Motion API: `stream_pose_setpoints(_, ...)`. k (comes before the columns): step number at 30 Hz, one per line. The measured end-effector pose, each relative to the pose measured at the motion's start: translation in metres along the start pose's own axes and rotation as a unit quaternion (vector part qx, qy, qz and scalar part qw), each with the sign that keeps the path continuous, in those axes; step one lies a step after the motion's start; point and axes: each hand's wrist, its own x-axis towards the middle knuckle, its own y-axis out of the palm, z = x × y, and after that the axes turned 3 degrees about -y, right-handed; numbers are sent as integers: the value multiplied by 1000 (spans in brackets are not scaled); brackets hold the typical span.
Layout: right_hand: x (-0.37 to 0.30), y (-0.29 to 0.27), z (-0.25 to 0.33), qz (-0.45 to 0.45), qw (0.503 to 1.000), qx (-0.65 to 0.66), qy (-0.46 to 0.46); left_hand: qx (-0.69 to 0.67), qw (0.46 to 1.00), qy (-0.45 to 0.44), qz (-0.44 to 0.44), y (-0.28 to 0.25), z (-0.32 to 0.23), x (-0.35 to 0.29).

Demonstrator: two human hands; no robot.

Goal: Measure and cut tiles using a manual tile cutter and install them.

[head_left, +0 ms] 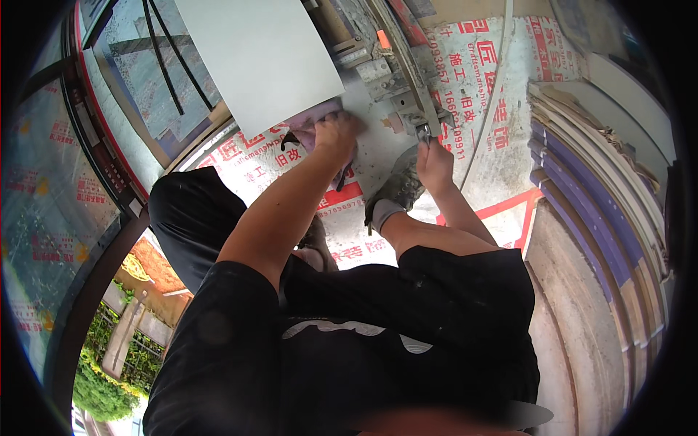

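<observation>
My left hand (337, 134) is closed on a mauve cloth (314, 114) at the near corner of a large white panel (262, 54). Motion smears its fingertips, and part of the cloth lies under the panel and hand. To the right, my right hand (435, 164) has its fingers wrapped round a small grey metal piece (424, 133). That piece sits by the near end of a long metal rail (407, 62), which runs away from me. Its exact kind I cannot make out. A dusty grey surface (378, 109) lies between my hands.
Printed protective sheeting (472, 80) covers the floor. Several boards (582, 196), some purple-edged, stack along the right. A dark-framed glass pane (54, 218) stands at the left. My shoe (403, 185) is close below my right hand. Two black cords (171, 62) hang at the upper left.
</observation>
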Motion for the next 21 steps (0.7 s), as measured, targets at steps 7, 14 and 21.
stream_pose_setpoints(7, -13, -15, 2, 35, 998, 50, 11, -1, 1000, 9, 4, -4, 1, -1)
stream_pose_setpoints(14, -13, -37, 12, 120, 987, 74, 83, 16, 999, 7, 37, -4, -1, 2)
stream_pose_setpoints(21, -12, 7, -5, 18, 999, 39, 17, 6, 999, -1, 51, -8, 1, 0)
